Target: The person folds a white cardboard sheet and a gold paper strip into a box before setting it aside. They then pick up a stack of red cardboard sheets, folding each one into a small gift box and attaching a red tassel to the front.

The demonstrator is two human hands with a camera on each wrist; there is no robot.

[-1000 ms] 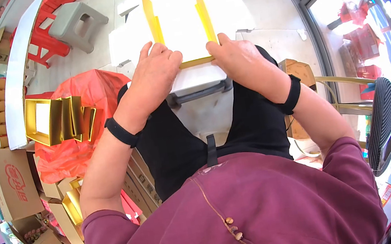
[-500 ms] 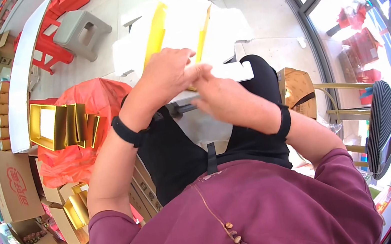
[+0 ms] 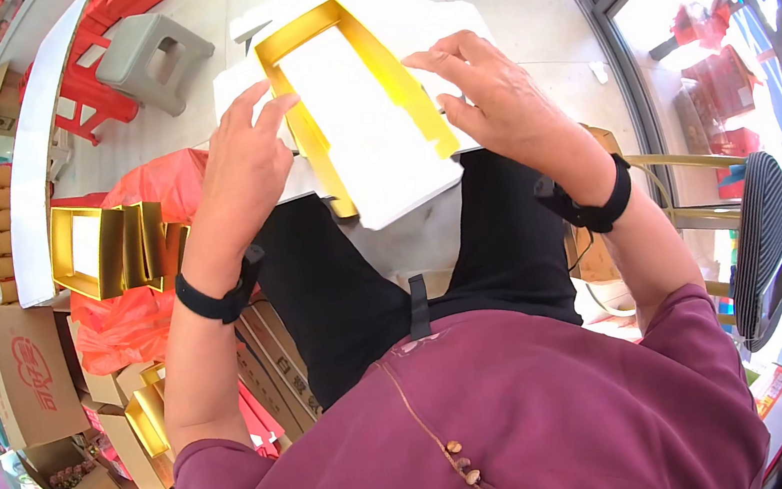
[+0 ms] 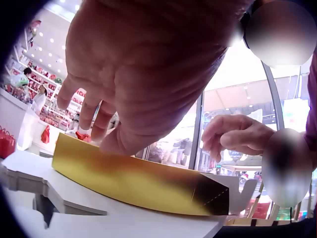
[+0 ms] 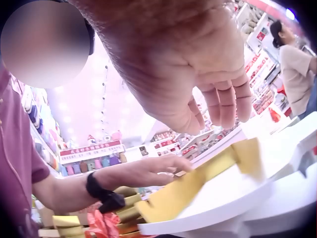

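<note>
- box (image 3: 355, 103): lies on the table (image 3: 457, 20), between the two hands; gold walls, white floor.
- long axis: runs away from the person, aslant; far end leans to the person's left, near end to the right.
- far wall (image 3: 310, 24): raised, beyond the fingertips of both hands.
- near end: no raised wall seen; a white panel (image 3: 409, 193) reaches toward the person, over the gap between the thighs.
- left hand (image 3: 243, 160): beside the left wall (image 3: 316, 162); fingers loosely extended, gripping nothing; thumb at the wall's top edge, touching or just clear, cannot tell which. box lies to the right of these fingers.
- right hand (image 3: 495, 89): just outside the right wall (image 3: 429, 117); fingers spread and slightly bent, gripping nothing. box lies to the left of these fingers; left wrist view shows a gap between hand and box.
- nearer hand: the left, by judgement; the right sits higher.
- relation that counts: hands face each other across the width, one per long wall, neither at the near panel.
- aside: gold boxes (image 3: 111, 244) on the red bag (image 3: 126, 330), well apart, to the person's left.
</note>
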